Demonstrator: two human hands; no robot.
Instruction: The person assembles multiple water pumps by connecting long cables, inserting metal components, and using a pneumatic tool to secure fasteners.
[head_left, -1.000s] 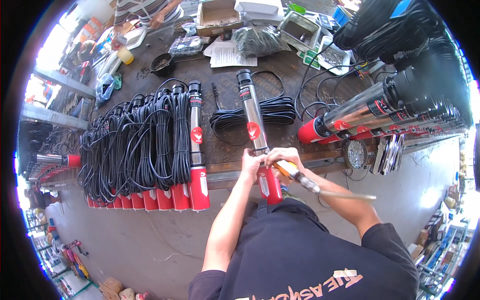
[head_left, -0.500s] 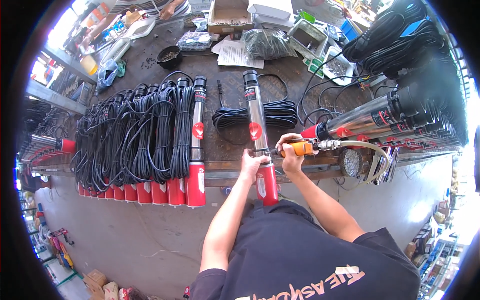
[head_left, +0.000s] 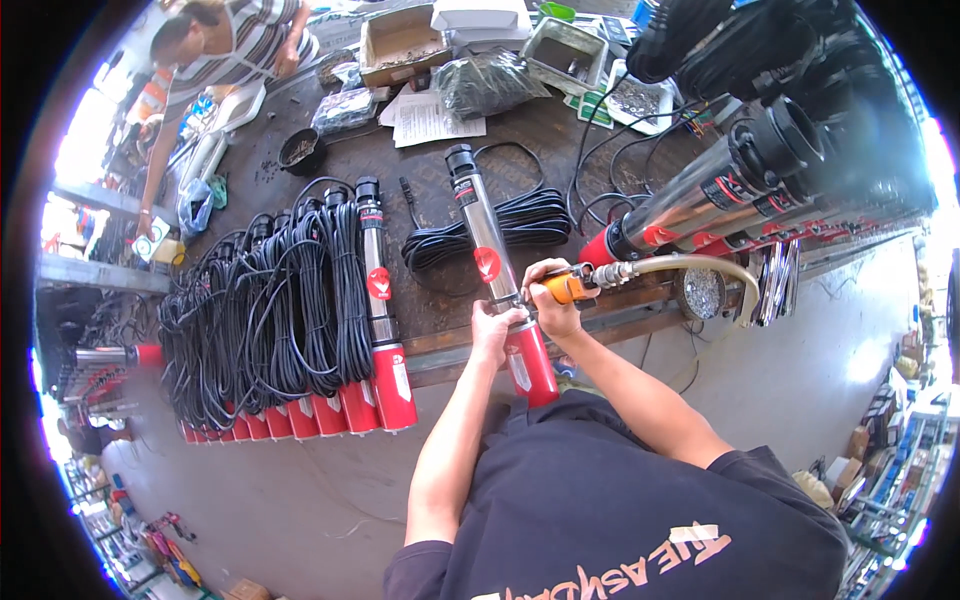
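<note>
A submersible pump (head_left: 484, 235), with a silver barrel and a red lower body, lies across the bench edge, its red end toward me. My left hand (head_left: 490, 332) is wrapped round it where silver meets red. In my right hand (head_left: 555, 312) is an orange pneumatic screwdriver (head_left: 570, 287), its front end against the pump's joint just beside my left thumb. The exact contact point is hidden by my fingers. A pale air hose (head_left: 690, 263) runs from the tool to the right. Behind the barrel lies a coiled black cable (head_left: 540, 217).
Several similar pumps with bundled black cables (head_left: 290, 300) line the bench at left. More pumps (head_left: 690, 205) are stacked at right, near a round tin of small metal parts (head_left: 703, 293). A black bowl (head_left: 301, 152) and a cardboard box (head_left: 402, 45) stand farther back. Another person (head_left: 240, 45) reaches across far left.
The whole view has shifted, bringing more of the other person into sight at far left. Both my hands stay at the pump's joint, the screwdriver still held against it.
</note>
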